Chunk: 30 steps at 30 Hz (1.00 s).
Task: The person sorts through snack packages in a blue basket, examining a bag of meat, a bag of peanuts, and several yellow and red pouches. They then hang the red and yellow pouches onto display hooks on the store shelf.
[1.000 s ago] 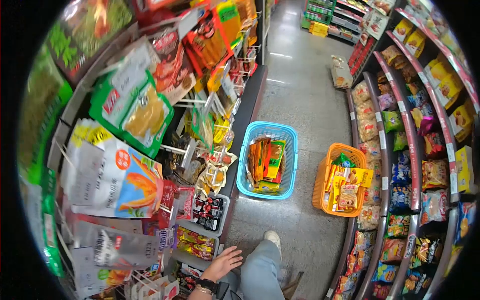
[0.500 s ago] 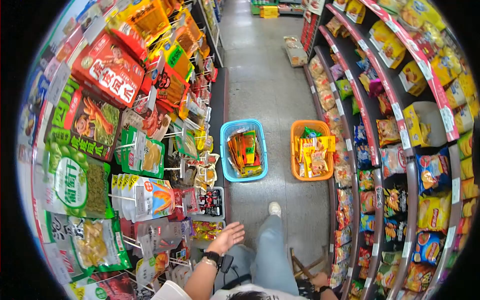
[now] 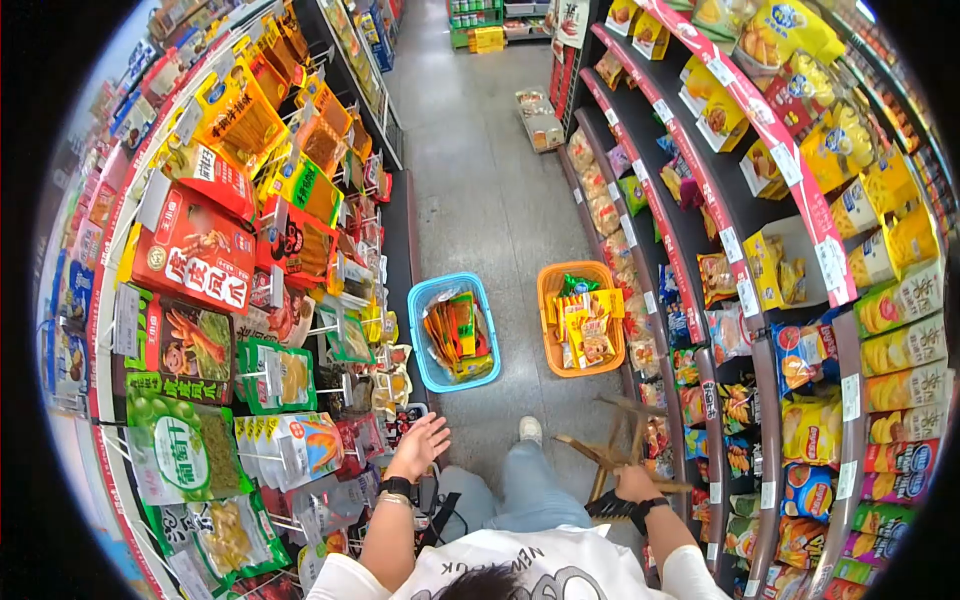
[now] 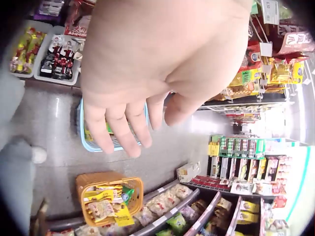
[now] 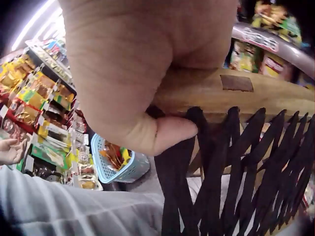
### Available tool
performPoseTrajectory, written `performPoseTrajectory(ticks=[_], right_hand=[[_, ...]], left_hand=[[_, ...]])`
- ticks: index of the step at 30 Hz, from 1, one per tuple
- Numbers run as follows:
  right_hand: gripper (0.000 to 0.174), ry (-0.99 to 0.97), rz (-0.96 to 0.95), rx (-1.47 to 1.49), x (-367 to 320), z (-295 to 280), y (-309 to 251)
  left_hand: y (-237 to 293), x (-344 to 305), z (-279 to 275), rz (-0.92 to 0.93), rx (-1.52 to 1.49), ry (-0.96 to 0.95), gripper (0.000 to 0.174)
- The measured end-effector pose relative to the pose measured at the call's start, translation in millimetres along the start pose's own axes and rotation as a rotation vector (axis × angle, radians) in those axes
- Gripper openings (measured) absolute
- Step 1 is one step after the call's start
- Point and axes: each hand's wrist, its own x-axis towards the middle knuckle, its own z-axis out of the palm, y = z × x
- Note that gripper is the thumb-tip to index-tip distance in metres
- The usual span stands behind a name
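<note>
My left hand is held out palm up with nothing in it, near the hanging snack packs on the left. In the left wrist view its fingers are spread and overlap the blue basket. My right hand grips a wooden folding stool low on the right. The right wrist view shows the right thumb hooked over the stool's wooden rail, beside its black woven straps. The other right fingers are hidden behind the hand and rail.
On the aisle floor stand a blue basket with several snack packs and an orange basket with yellow packs. Hanging packs line the left; shelves of bagged snacks line the right. A small box lies further up.
The view has tilted down and shifted right, bringing the right hand and stool fully into sight. The left hand stays empty and has turned palm up. Both baskets remain on the floor.
</note>
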Motion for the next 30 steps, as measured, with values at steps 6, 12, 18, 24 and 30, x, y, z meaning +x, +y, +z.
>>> performPoseTrajectory(ticks=[6, 12, 18, 24, 30], right_hand=[[0.027, -0.114, -0.094, -0.203, 107, -102, -57], [0.023, -0.097, -0.177, -0.387, 232, -203, -120], [0.027, 0.049, -0.223, -0.244, 353, -306, -189], [0.025, 0.129, -0.266, -0.161, 511, -372, -214], [0.026, -0.02, -0.261, -0.005, 702, -401, -197]], left_hand=[[44, 23, -15, 0.048, -0.075, -0.03, 0.044], [104, 57, -30, 0.099, -0.11, -0.027, 0.046], [139, 84, -21, 0.109, -0.171, -0.044, 0.043], [161, 129, -12, 0.15, -0.264, 0.072, 0.045], [192, 212, 11, 0.245, -0.325, 0.264, 0.052]])
